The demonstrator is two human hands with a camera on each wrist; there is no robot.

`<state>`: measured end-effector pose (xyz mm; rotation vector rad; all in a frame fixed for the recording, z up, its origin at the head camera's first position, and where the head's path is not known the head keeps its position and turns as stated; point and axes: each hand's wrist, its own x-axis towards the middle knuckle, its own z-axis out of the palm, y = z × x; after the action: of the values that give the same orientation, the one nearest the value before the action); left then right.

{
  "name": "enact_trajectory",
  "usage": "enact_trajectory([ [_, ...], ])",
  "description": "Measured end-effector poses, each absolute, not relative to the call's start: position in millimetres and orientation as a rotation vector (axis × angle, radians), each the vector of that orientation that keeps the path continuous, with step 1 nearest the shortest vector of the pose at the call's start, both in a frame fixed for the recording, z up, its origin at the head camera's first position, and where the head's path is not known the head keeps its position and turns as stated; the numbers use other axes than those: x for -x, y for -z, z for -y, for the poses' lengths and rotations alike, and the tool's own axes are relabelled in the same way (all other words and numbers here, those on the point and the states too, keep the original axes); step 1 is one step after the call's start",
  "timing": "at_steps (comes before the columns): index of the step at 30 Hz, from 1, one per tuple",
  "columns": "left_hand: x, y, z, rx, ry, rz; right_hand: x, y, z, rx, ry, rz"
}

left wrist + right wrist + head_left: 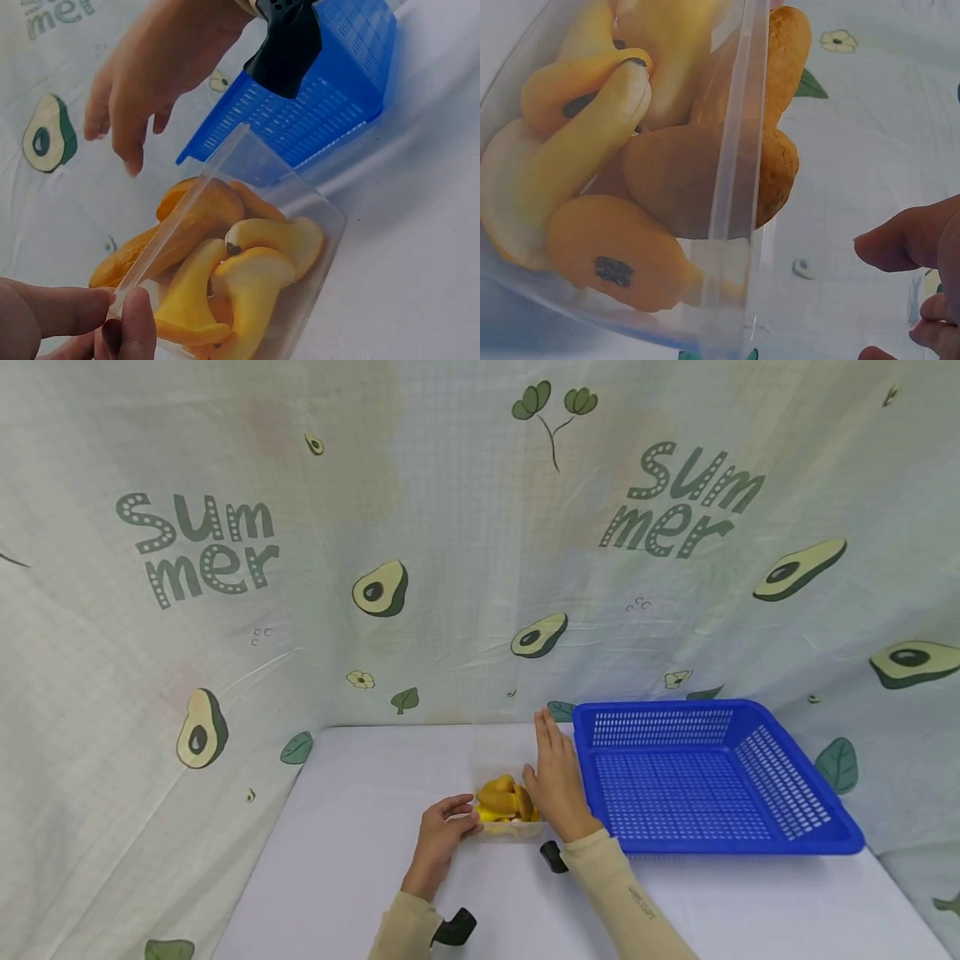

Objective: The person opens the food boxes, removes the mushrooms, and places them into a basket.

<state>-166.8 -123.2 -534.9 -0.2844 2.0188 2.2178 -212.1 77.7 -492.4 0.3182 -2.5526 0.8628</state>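
Note:
A clear plastic box [513, 832] stands on the white table, heaped with yellow, banana-like pieces [251, 292] and orange-brown lumpy ones [705, 176]. Some of the orange-brown pieces rise above its rim. My left hand [438, 837] is at the box's left side; thumb and fingers pinch its rim [225, 154] in the left wrist view. On the other side, my right hand [558, 781] reaches past the box with its fingers extended. In the right wrist view a gap separates the right thumb [904, 240] from the box, and that hand holds nothing.
A blue perforated plastic basket [682, 793] sits on the table to the right, close to the right forearm. Behind hangs a pale cloth [450, 527] printed with avocados and lettering. Black wrist-worn pieces [455, 928] show beneath the forearms.

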Motion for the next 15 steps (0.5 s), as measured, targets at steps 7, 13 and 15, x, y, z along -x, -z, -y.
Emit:
enact_trajectory([
  [7, 162.3, 531.0, 122.4, 0.279, -2.246, -2.002, 214.9, 493.9, -77.5, -0.3, -0.762, 2.62],
  [13, 162.3, 530.5, 122.9, 0.272, -2.248, -2.008, 214.4, 494.4, -77.8, -0.299, -0.637, 2.67],
  [15, 162.8, 530.5, 122.9, 0.276, -2.254, -2.001, 213.6, 494.0, -78.1, -0.305, -0.621, 2.664],
])
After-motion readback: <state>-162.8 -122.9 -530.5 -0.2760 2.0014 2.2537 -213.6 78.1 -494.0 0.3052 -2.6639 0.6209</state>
